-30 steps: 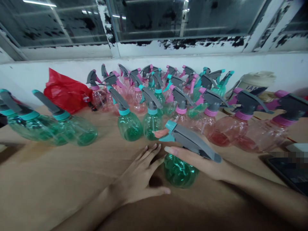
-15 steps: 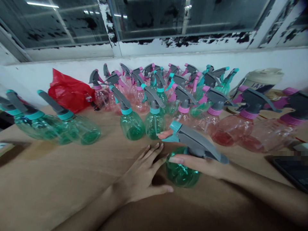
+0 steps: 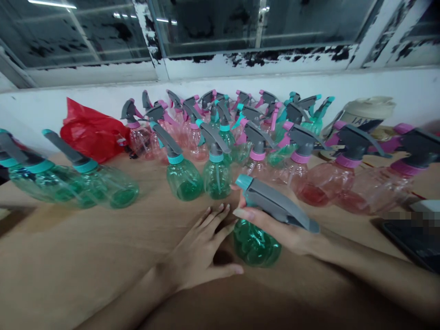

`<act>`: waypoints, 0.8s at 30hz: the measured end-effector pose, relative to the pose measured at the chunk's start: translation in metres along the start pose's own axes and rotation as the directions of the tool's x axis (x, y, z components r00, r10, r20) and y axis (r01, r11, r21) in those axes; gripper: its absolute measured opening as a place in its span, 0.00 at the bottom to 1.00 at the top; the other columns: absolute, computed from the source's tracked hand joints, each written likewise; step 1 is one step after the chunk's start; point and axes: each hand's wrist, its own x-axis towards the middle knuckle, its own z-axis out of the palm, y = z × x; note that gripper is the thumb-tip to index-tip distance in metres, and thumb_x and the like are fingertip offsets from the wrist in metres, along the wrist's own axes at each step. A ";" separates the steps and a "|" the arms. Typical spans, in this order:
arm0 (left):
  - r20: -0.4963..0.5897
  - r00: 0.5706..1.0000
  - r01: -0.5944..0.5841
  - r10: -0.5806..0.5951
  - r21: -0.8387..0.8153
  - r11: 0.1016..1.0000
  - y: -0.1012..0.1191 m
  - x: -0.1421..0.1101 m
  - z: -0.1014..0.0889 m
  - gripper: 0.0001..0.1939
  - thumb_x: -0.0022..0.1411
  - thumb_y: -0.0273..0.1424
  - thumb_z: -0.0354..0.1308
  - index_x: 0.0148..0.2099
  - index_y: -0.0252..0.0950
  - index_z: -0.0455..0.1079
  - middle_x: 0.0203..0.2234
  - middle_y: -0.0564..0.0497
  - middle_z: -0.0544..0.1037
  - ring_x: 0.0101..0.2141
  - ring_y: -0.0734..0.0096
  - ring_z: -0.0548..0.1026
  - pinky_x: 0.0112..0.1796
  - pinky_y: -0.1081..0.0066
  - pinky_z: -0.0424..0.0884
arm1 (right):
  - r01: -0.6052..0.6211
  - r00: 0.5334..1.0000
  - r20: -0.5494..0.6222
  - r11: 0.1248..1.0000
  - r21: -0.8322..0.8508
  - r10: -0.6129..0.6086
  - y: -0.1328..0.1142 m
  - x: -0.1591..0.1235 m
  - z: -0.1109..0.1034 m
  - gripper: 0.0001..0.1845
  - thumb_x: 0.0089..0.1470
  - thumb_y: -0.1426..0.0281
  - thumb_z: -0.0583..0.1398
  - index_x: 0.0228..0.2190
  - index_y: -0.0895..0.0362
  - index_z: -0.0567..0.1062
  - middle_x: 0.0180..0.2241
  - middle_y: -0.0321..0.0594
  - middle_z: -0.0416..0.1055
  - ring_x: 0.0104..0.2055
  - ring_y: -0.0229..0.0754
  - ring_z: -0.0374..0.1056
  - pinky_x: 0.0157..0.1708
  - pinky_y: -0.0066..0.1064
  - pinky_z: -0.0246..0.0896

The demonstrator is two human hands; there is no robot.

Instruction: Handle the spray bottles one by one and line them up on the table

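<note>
Head camera showed the person's right hand point(image 3: 285, 233) closed around the neck of a green spray bottle point(image 3: 256, 243), just under its grey and turquoise spray head point(image 3: 277, 201). The thumb was lying across the near side of the neck, and one finger was bent at the trigger on the far side; the other fingers were hidden, so I could not tell how they stood. This bottle was near the front of the brown table point(image 3: 103, 252), and its head was pointing to the person's left.

The left hand point(image 3: 195, 252) was lying palm down on the table, with fingers a little spread and the thumb well apart from them. Its index fingertip was very close to the bottle, but whether it touched I could not tell.

Behind the hands were two green bottles point(image 3: 185, 181), and to their right a row of pink bottles point(image 3: 326, 185). More green bottles point(image 3: 122, 185) stood at the left. A red plastic bag point(image 3: 92, 133) was near the wall point(image 3: 34, 105), and a dark flat device point(image 3: 412, 243) was lying at the right.
</note>
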 end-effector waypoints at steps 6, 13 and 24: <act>0.017 1.000 0.010 -0.010 0.001 1.000 -0.001 0.000 -0.001 0.50 0.58 0.56 0.56 0.70 0.37 0.37 0.67 0.38 0.44 0.65 0.46 0.44 0.60 0.47 0.46 | 0.053 0.998 -0.027 0.996 0.073 -0.051 0.003 -0.003 -0.001 0.12 0.52 0.64 0.62 0.39 0.54 0.76 0.32 0.36 0.75 0.29 0.38 0.70 0.31 0.32 0.67; 0.043 0.999 0.019 -0.019 0.018 1.000 0.000 0.003 -0.004 0.50 0.57 0.55 0.57 0.69 0.35 0.41 0.66 0.36 0.47 0.64 0.44 0.48 0.60 0.47 0.49 | 0.013 1.000 -0.004 0.998 0.062 -0.013 0.002 -0.004 -0.001 0.17 0.54 0.66 0.60 0.44 0.60 0.76 0.32 0.40 0.75 0.29 0.38 0.71 0.31 0.32 0.67; 0.008 1.000 0.028 -0.028 0.029 0.999 0.002 0.001 0.006 0.48 0.57 0.53 0.58 0.68 0.31 0.46 0.66 0.33 0.44 0.64 0.41 0.45 0.59 0.45 0.49 | -0.066 0.998 -0.012 0.996 0.063 0.067 0.003 -0.008 0.000 0.13 0.55 0.65 0.60 0.43 0.51 0.76 0.29 0.35 0.74 0.24 0.37 0.67 0.24 0.30 0.65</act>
